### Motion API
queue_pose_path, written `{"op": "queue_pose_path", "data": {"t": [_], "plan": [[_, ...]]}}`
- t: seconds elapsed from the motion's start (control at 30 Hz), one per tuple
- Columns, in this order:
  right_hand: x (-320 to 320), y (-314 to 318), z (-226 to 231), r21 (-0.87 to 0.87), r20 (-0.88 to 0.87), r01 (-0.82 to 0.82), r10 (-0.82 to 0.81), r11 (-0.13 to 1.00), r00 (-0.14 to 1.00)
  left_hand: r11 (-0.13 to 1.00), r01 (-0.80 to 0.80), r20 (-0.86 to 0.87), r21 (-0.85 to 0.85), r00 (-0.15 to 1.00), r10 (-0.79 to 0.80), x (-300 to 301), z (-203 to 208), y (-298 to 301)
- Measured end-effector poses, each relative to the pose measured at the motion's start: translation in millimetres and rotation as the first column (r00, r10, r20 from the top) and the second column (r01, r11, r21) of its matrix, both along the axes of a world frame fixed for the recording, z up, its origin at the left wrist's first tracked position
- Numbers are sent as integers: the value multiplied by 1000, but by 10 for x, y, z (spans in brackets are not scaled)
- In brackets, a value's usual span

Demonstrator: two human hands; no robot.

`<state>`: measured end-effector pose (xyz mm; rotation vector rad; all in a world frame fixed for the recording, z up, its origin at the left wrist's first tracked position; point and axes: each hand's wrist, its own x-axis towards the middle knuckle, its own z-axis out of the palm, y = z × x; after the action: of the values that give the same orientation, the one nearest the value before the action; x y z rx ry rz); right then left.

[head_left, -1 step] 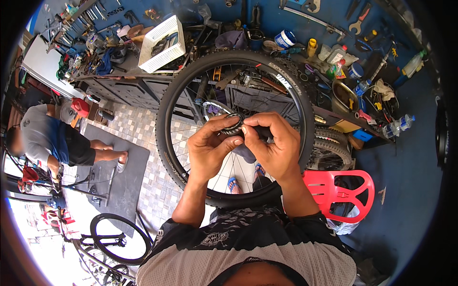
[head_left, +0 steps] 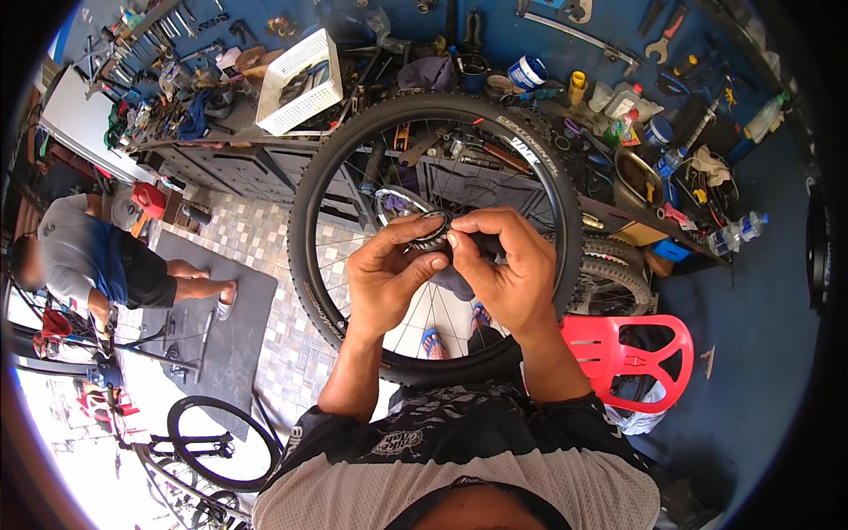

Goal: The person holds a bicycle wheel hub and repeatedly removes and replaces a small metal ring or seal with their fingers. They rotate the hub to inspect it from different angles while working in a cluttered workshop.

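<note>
A large bicycle wheel [head_left: 303,221] with a black knobby tyre stands in front of me, its thin spokes running toward the middle. At its centre is a small round dark hub part [head_left: 430,226] with a ridged edge. My left hand [head_left: 385,274] curls round this part from the left, thumb and fingers closed on it. From the right, my right hand [head_left: 514,278] pinches at its edge with thumb and index finger. Whether the part is fixed to the wheel or loose, I cannot tell, as my fingers partly cover it.
A cluttered workbench beyond the wheel bears a white basket [head_left: 269,110], a blue-and-white tub [head_left: 528,72] and a metal bowl [head_left: 638,177]. At right is a red plastic chair [head_left: 676,362]. On the left, another person [head_left: 75,247] bends over a bike near a dark mat [head_left: 234,340].
</note>
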<state>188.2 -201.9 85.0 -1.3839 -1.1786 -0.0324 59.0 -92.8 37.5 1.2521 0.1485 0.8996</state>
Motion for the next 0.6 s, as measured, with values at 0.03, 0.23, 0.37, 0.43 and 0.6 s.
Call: {"op": "queue_pose_path", "data": {"t": [0.03,0.23,0.37,0.43,0.6], "plan": [[20,22,-4,11,34,6,-6,1000,999,999,28,-6,-26,1000,-28,-1,-1,29],[10,76,-18,43,277,18,-29,999,960,985,79,134,-150,989,-59,73,-145,121],[-4,55,-33,54,224,-22,10,998,974,961,185,217,-208,966,-139,90,-157,146],[-12,47,8,74,163,-32,20,997,986,944,231,256,-236,952,-169,105,-96,138],[-9,35,124,96,176,-21,4,995,984,955,216,239,-204,957,-165,92,-77,152]]}}
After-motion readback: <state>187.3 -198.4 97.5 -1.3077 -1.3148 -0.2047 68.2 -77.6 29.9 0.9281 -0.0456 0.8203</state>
